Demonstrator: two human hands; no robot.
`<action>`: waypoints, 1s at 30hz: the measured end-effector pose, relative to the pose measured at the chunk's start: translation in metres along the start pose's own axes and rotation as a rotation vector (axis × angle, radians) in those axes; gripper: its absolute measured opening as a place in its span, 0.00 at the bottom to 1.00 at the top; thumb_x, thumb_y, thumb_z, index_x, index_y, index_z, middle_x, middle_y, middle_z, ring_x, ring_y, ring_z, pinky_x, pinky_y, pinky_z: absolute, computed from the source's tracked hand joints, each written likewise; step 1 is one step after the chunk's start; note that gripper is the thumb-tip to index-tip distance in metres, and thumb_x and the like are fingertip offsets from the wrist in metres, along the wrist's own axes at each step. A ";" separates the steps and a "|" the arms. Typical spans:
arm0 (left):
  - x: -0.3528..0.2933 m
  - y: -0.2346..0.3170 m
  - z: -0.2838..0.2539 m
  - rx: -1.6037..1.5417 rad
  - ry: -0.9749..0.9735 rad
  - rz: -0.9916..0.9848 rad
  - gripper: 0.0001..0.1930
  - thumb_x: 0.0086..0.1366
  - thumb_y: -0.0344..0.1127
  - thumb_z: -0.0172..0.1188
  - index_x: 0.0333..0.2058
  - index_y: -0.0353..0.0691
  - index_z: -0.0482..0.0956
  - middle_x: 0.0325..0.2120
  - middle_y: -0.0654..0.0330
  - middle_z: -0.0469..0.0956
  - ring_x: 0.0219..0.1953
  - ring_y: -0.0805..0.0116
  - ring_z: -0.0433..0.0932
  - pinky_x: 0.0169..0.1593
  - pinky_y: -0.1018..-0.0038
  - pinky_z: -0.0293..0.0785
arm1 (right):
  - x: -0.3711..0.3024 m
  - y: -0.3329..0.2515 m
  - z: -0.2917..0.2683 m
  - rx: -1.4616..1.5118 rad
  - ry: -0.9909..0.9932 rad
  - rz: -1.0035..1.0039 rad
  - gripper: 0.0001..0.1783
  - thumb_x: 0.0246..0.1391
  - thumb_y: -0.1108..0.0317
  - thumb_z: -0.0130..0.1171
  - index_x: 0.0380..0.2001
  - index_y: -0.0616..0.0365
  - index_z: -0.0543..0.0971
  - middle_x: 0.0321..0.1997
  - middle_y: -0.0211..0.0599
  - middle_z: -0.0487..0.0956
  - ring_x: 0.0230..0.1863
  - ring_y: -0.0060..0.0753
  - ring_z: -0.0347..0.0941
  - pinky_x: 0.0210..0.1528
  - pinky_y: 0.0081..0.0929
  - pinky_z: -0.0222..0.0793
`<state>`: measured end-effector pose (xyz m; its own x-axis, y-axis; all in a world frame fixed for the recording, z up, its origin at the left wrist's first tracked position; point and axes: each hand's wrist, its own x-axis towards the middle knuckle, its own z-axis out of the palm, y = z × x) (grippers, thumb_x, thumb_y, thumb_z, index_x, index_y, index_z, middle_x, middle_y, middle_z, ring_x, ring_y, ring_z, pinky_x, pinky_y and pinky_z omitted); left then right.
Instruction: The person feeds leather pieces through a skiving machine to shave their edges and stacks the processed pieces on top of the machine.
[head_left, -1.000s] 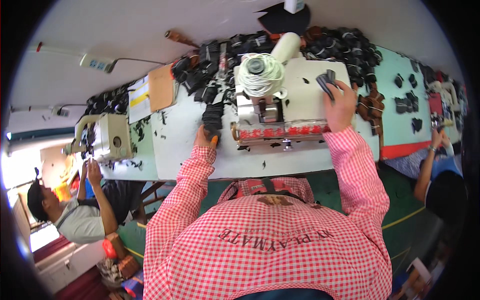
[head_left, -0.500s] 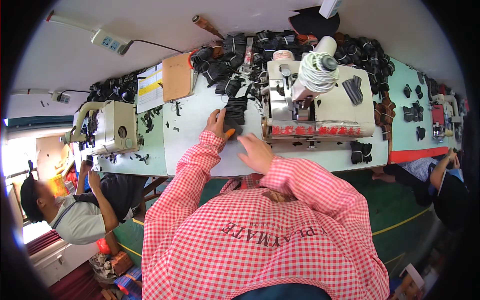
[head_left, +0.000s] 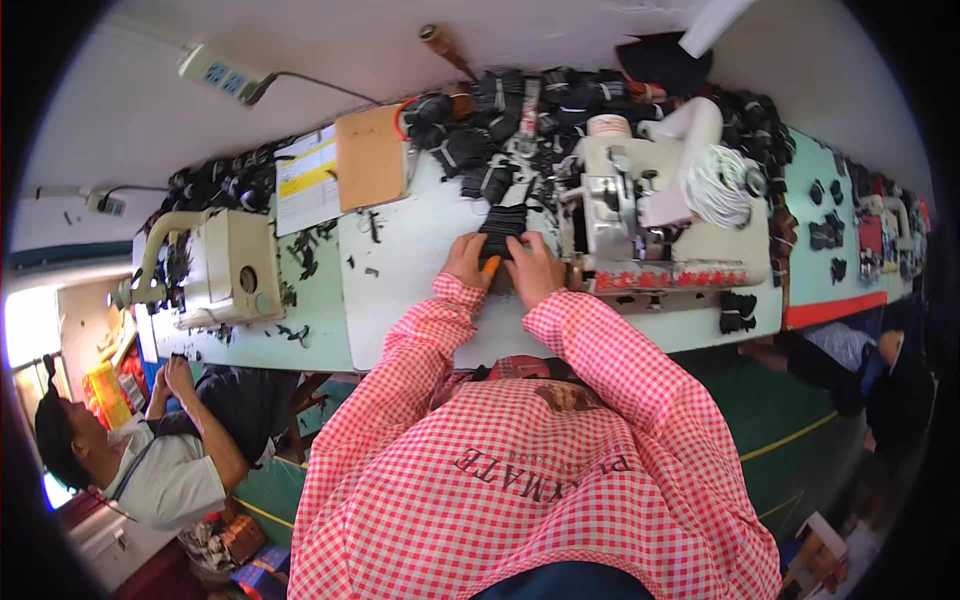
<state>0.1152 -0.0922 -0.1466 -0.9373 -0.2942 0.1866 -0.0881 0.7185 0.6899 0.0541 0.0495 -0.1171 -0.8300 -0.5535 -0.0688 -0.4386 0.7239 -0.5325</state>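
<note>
In the head view, the stack of black pieces (head_left: pixel 504 220) is best steadied evenly from both sides, kept square on the counter (head_left: pixel 390 275). It lies between the left hand (head_left: pixel 465 262) and right hand (head_left: pixel 536 268), reaching past them. Fingers are curled against its near end; whether it is pinched cannot be told.

Dark capitals (head_left: pixel 541 488) mark the red-checked smock (head_left: pixel 520 535), red characters (head_left: pixel 665 280) the front of the white machine (head_left: pixel 745 235).
</note>
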 end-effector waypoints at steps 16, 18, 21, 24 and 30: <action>0.001 0.001 -0.008 0.023 -0.093 -0.029 0.22 0.45 0.28 0.66 0.41 0.37 0.72 0.40 0.51 0.71 0.42 0.50 0.73 0.45 0.65 0.72 | 0.000 -0.004 -0.008 -0.038 0.059 -0.054 0.17 0.43 0.68 0.63 0.40 0.51 0.75 0.44 0.38 0.69 0.40 0.45 0.72 0.37 0.39 0.69; 0.008 0.015 -0.017 0.060 -0.293 -0.124 0.23 0.46 0.31 0.65 0.44 0.39 0.72 0.41 0.51 0.71 0.45 0.49 0.70 0.50 0.65 0.69 | 0.000 -0.004 -0.012 -0.033 0.081 -0.053 0.15 0.41 0.69 0.64 0.35 0.53 0.74 0.40 0.38 0.69 0.38 0.43 0.72 0.36 0.39 0.69; 0.020 0.034 -0.038 0.266 -0.257 0.158 0.20 0.47 0.34 0.65 0.40 0.38 0.73 0.36 0.51 0.74 0.40 0.48 0.74 0.43 0.62 0.73 | 0.001 -0.012 -0.032 -0.026 -0.036 -0.185 0.15 0.40 0.70 0.64 0.34 0.54 0.74 0.37 0.37 0.70 0.38 0.41 0.72 0.36 0.37 0.69; 0.036 0.057 -0.064 0.169 -0.758 -0.039 0.18 0.50 0.36 0.62 0.39 0.36 0.74 0.28 0.50 0.76 0.36 0.48 0.76 0.42 0.61 0.73 | 0.001 -0.033 -0.066 0.015 -0.212 -0.411 0.14 0.39 0.70 0.63 0.32 0.55 0.73 0.34 0.37 0.71 0.38 0.40 0.72 0.36 0.36 0.69; 0.045 0.087 -0.087 -0.786 -0.941 -0.536 0.10 0.55 0.32 0.56 0.35 0.33 0.74 0.16 0.59 0.72 0.11 0.71 0.72 0.14 0.79 0.68 | -0.005 -0.036 -0.115 0.457 -0.001 -0.286 0.21 0.40 0.76 0.62 0.42 0.61 0.75 0.39 0.39 0.75 0.28 0.32 0.74 0.33 0.24 0.69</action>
<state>0.0944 -0.0975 -0.0176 -0.7500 0.3478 -0.5626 -0.5979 0.0072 0.8015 0.0345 0.0734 -0.0002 -0.6989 -0.7029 0.1324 -0.4523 0.2910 -0.8430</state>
